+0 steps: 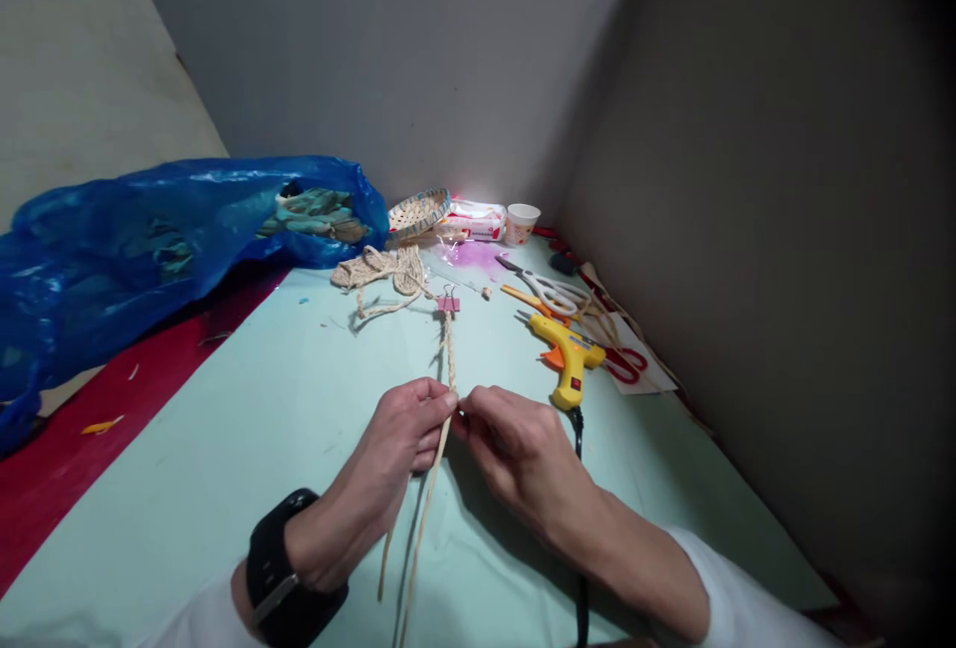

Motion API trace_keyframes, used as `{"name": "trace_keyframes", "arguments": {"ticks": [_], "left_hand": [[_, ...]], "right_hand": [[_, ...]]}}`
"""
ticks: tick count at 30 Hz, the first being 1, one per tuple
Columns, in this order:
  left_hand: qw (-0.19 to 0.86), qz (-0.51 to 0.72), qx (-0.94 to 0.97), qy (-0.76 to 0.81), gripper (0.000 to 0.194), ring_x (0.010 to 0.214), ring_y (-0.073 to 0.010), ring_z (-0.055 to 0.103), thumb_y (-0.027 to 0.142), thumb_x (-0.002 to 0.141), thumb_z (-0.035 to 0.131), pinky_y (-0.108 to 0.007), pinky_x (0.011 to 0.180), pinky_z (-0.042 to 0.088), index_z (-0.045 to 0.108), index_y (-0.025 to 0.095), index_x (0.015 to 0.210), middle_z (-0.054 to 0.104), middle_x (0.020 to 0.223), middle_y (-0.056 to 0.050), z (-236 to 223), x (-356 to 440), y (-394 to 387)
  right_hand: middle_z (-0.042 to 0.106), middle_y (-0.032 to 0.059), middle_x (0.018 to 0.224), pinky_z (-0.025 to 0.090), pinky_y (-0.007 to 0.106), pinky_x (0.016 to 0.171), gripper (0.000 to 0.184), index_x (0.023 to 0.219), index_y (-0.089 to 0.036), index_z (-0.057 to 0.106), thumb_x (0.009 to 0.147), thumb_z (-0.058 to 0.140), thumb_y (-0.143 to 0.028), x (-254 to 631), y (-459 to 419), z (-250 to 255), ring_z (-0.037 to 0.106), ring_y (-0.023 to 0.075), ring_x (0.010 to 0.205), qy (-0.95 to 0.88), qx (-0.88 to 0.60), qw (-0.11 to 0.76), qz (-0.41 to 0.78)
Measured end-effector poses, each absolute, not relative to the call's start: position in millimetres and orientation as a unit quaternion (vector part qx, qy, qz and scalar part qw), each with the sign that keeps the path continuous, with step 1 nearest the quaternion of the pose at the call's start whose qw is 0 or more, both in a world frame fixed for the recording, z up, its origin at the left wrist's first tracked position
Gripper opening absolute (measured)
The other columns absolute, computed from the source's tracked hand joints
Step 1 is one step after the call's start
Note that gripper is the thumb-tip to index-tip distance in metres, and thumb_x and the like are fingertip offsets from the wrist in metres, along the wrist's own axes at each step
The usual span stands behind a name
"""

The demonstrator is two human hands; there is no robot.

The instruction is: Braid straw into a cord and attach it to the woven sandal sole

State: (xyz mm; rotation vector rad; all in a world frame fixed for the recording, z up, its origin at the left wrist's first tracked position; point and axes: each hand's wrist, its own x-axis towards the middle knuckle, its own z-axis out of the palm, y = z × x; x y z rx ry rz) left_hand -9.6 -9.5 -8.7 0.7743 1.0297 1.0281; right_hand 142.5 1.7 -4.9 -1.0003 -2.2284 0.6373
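A thin braid of pale straw strands (pixel 448 349) runs along the light green table (pixel 299 409), pinned at its far end by a pink binder clip (pixel 448 304). My left hand (pixel 407 429), with a black watch on its wrist, pinches the strands where the braid ends. My right hand (pixel 508 439) pinches the same spot from the right. Both hands have their fingers closed on the strands. Loose strand ends (pixel 418 529) trail down toward me under my left hand.
A yellow glue gun (pixel 569 359) lies just right of my hands, its black cord running toward me. White-handled scissors (pixel 553 292) and red-handled scissors (pixel 623 361) sit beyond it. A braided coil (pixel 380 270), small basket (pixel 419 212), cup (pixel 521 223) and blue plastic bag (pixel 149 240) are farther back.
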Motion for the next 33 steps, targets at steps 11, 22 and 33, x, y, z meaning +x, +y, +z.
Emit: {"name": "trace_keyframes", "arguments": {"ticks": [11,22,33], "left_hand": [[0.601,0.449,0.413,0.516,0.013,0.051,-0.0075,0.038,0.023,0.082,0.055,-0.023,0.051,0.025,0.050,0.018,0.071,0.054,0.056,0.005,-6,-8,-10],[0.533,0.428,0.479,0.551,0.018,0.058,-0.0122,0.047,0.029,0.083,0.057,-0.026,0.058,0.033,0.049,0.020,0.069,0.054,0.056,0.004,-9,-7,-8],[0.517,0.417,0.494,0.561,0.019,0.055,-0.0117,0.045,0.028,0.084,0.055,-0.024,0.056,0.033,0.051,0.020,0.068,0.054,0.057,0.004,-5,-6,-12]], "right_hand": [[0.068,0.0022,0.075,0.037,0.023,0.059,0.024,0.093,-0.016,0.057,0.091,0.056,-0.040,149,25,-6,0.053,0.0127,0.065,-0.713,-0.399,0.282,0.503],[0.066,0.0029,0.076,0.035,0.026,0.065,0.022,0.082,-0.016,0.062,0.094,0.045,-0.021,143,11,1,0.054,0.0131,0.067,-0.795,-0.434,0.229,0.356],[0.055,0.0009,0.065,0.023,0.026,0.054,0.014,0.077,-0.016,0.055,0.086,0.045,-0.013,136,8,-8,0.034,0.0107,0.053,-0.834,-0.450,0.191,0.256]]}}
